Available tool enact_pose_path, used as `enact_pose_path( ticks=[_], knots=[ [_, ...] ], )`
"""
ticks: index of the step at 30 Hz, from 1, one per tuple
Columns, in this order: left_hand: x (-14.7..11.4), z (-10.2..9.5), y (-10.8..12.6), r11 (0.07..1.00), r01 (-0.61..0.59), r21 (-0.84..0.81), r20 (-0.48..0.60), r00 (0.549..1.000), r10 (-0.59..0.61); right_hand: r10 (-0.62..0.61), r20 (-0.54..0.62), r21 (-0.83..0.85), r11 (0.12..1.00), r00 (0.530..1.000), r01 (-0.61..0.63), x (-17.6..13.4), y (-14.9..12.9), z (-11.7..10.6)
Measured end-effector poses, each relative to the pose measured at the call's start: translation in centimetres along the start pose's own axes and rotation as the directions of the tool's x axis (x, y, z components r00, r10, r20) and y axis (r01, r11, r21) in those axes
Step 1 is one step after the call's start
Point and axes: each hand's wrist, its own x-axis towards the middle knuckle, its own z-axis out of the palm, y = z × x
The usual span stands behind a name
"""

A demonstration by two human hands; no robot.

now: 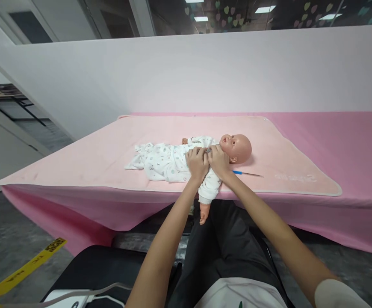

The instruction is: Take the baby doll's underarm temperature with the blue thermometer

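Note:
A baby doll lies on its back on the pink mat, head to the right, dressed in a white printed romper. My left hand is closed on the romper's upper chest. Right beside it, my right hand is closed on the cloth at the collar, just below the doll's chin. Between my fingers a small grey piece shows, too small to name. The doll's near arm hangs past the table edge between my forearms.
Near the doll's head lies a slim blue-handled tool with a thin shaft. The pale pink mat covers a pink tablecloth against a white wall. At lower left are a black chair, a white device with cables and a yellow strap.

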Motion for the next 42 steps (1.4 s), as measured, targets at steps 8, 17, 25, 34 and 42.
enact_pose_path(
  ticks=[8, 17, 25, 34, 42],
  knots=[
    [1.0, -0.1, 0.1, 0.924, 0.258, -0.284, 0.068, 0.966, -0.249, -0.026, -0.272, 0.301, 0.947, 0.962, 0.110, -1.1, 1.4, 1.7],
    [3.9, -1.3, -0.7, 0.343, 0.666, -0.663, 0.579, 0.746, -0.329, -0.076, -0.358, 0.366, 0.905, 0.931, 0.215, -1.2, 1.2, 2.2],
    [3.8, -2.4, -1.0, 0.404, 0.683, -0.609, 0.673, 0.714, -0.194, -0.023, -0.422, 0.462, 0.854, 0.906, 0.237, -0.8, 1.5, 2.4],
    [3.8, -3.3, -1.7, 0.501, 0.635, -0.588, 0.708, 0.704, -0.062, -0.036, -0.441, 0.498, 0.822, 0.897, 0.278, -0.6, 1.9, 3.0],
    [2.9, -2.1, -2.6, 0.708, 0.373, -0.599, 0.562, 0.826, 0.041, -0.021, -0.394, 0.495, 0.838, 0.919, 0.231, -0.6, 1.7, 2.8]
  ],
)
